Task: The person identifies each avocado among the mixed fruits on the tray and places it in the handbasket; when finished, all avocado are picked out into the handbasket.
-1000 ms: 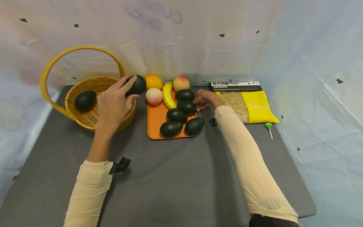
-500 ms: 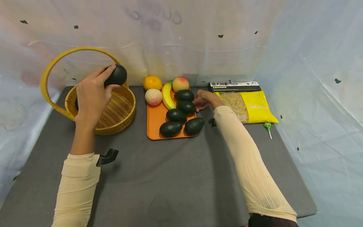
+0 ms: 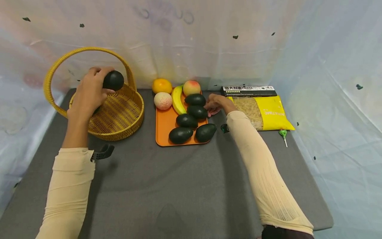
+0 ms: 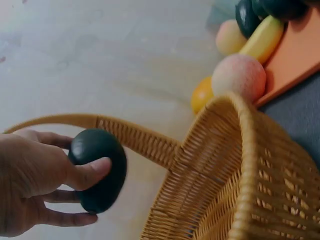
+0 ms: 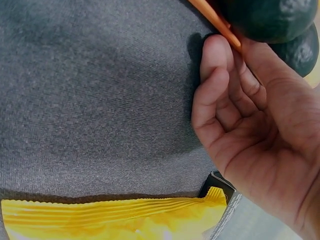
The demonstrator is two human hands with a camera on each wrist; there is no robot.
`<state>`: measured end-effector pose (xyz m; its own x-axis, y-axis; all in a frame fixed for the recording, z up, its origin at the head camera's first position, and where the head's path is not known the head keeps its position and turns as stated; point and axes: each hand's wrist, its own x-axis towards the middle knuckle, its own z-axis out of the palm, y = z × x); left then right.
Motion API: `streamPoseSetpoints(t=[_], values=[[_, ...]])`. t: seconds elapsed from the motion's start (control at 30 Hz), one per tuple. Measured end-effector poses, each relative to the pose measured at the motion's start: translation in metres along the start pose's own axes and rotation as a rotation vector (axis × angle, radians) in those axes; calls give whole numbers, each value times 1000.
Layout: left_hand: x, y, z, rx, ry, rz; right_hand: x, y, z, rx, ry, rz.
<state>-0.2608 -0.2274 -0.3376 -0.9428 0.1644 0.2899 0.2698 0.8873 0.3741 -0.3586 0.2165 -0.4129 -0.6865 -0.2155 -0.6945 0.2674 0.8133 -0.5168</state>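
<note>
My left hand [image 3: 88, 91] grips a dark green avocado [image 3: 113, 80] above the yellow wicker basket [image 3: 139, 119]. In the left wrist view, the thumb lies across the avocado [image 4: 97, 170], with fingers behind it. Another avocado in the basket is nearly all hidden behind that hand. My right hand [image 3: 218, 104] pinches the right edge of the orange tray [image 3: 164, 127], its thumb over the rim and fingers curled beside it in the right wrist view. Several avocados [image 3: 180, 135] lie on the tray with a banana [image 3: 178, 100] and a red-blushed peach [image 3: 191, 87].
An orange fruit [image 3: 161, 86] and a pale speckled peach [image 3: 162, 101] sit by the tray's back left. To the right are a yellow pasta bag [image 3: 270, 113], a black pasta box [image 3: 249, 91] and a green lollipop [image 3: 283, 133]. The basket's tall handle [image 3: 86, 48] arches up.
My left hand has carried the avocado leftward from the basket's right rim to over its middle. The right hand stays at the tray's edge.
</note>
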Motion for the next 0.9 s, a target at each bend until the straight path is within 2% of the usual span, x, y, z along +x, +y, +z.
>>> streamPoseSetpoints(t=[0.23, 0.4, 0.5, 0.67, 0.77, 0.9], values=[[27, -22, 8, 79, -260, 100, -7, -6, -2, -9, -20, 45], [41, -36, 19, 73, -395, 103, -8, -8, -3, 1, -40, 43], [45, -45, 27, 63, -429, 103, -5, -8, -2, 13, -49, 40], [46, -60, 37, 73, -449, 105, 9, -4, 1, 32, -42, 16], [45, -69, 41, 89, -477, 81, 19, -2, 2, 47, -57, 7], [41, -78, 47, 101, -493, 51, 18, -5, 4, 59, -50, 14]])
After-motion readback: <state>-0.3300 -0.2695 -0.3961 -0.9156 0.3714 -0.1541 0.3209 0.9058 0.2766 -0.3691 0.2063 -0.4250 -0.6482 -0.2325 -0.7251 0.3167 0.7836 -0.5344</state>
